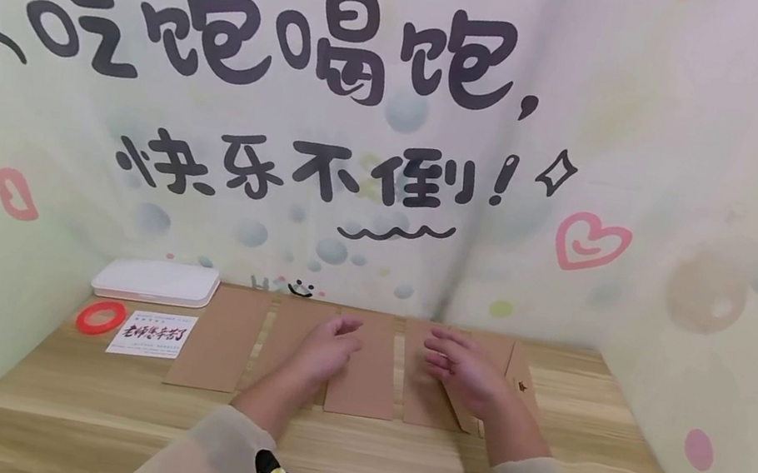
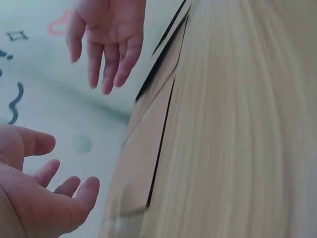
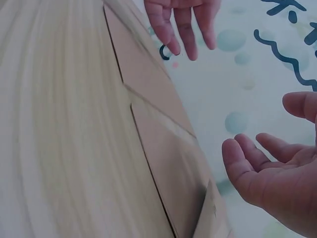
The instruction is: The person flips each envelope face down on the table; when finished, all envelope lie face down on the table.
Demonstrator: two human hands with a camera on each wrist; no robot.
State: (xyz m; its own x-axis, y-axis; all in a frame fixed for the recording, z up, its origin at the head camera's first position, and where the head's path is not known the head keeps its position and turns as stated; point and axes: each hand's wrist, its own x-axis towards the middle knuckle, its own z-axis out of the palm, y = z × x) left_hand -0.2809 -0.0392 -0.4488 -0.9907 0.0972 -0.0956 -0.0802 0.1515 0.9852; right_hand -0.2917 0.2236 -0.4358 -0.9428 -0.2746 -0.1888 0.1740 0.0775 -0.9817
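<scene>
Several flat brown kraft-paper rectangles, perhaps envelopes, lie in a row along the back of the table; one is the middle sheet (image 1: 363, 386). My left hand (image 1: 328, 350) hovers over the gap beside that sheet, with fingers loosely bent and nothing in them. Above the fourth sheet (image 1: 421, 405) is my right hand (image 1: 469, 375), also holding nothing, its fingers relaxed. The palms face each other with space between them. In the left wrist view, both hands appear raised above the sheets. At the right end, pieces overlap, and the last one (image 1: 524, 385) bears a small dark mark.
On the left of the wooden table (image 1: 368, 471) lie a white case (image 1: 156, 282), a red ring (image 1: 101, 318) like a tape roll, and a printed white card (image 1: 152, 334). Curtain-like walls (image 1: 399, 122) with lettering enclose the back and sides.
</scene>
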